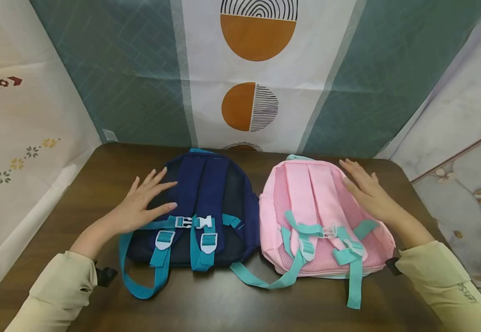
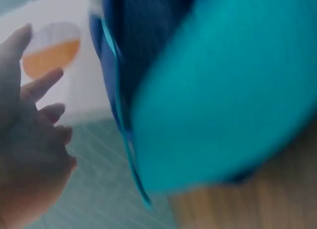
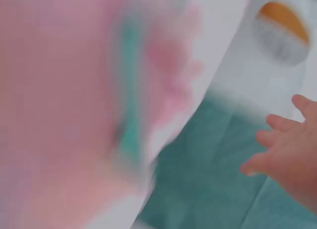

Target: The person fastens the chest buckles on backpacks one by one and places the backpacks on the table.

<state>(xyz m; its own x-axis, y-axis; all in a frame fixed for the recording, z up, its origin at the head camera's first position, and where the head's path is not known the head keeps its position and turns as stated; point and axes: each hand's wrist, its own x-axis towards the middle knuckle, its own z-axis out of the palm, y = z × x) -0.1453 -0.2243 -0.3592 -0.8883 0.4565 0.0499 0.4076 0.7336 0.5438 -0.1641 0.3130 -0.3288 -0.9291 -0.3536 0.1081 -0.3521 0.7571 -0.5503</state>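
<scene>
Both hands seem to be between grips, with two bags lying ready below them. I can't tell if the hands are coming to the bags or leaving them. If a bag is to be picked up or a strap fixed, the next move would call for lowering the fingers and curling them round it.

The left hand (image 1: pixel 142 203) is wide open, fingers spread, over the left edge of the blue bag (image 1: pixel 211 196). The right hand (image 1: pixel 371 191) is open too, its fingers nearly straight, by the upper right edge of the pink bag (image 1: pixel 304 193). Neither hand has hold of anything. Both look lifted off the cloth of the bags.

The bags lie side by side on the brown worktop (image 1: pixel 240 306), blue at center left and pink at center right, just about touching. Both show their strap side. The blue bag is dark, with bright blue straps (image 1: pixel 163 265) and a white clip (image 1: pixel 204 222) whose two halves look unjoined. A loop hangs off its lower left. The pink bag tilts a little, with mint straps (image 1: pixel 355 286) trailing down onto the worktop. Its pale clip (image 1: pixel 329 232) looks joined.
</scene>
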